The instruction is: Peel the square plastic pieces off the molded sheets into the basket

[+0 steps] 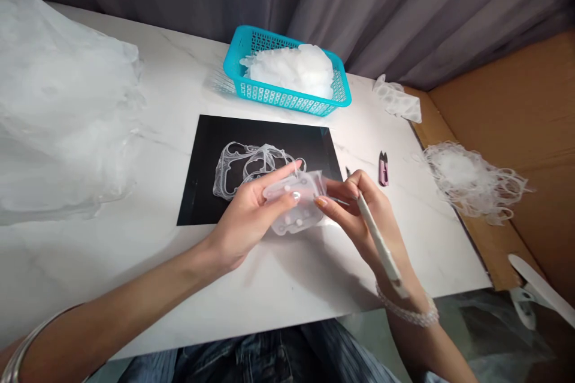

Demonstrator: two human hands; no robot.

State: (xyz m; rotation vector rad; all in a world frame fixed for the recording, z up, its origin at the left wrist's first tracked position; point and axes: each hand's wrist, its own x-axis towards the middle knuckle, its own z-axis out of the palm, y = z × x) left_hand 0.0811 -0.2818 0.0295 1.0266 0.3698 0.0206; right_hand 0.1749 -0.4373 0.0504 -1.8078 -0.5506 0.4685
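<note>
My left hand [251, 209] grips a translucent, soft-looking moulded piece [299, 206] with small round bumps, its thumb pressed on top. The fingers of my right hand [359, 209] pinch the right edge of that same piece. Across my right palm lies a slim white-handled tool [377, 236] with a dark pointed tip; whether it is a knife or tweezers I cannot tell. Behind my left fingers, clear moulded trimmings [233, 170] in looped frame shapes rest on a black mat [204, 143].
A turquoise basket [287, 95] full of translucent pieces stands at the back. Large cloudy plastic bags [67, 107] cover the left side. Pink thread snips [383, 168] lie to the right, near a tangle of clear scraps [471, 182] and a cardboard wall [516, 95].
</note>
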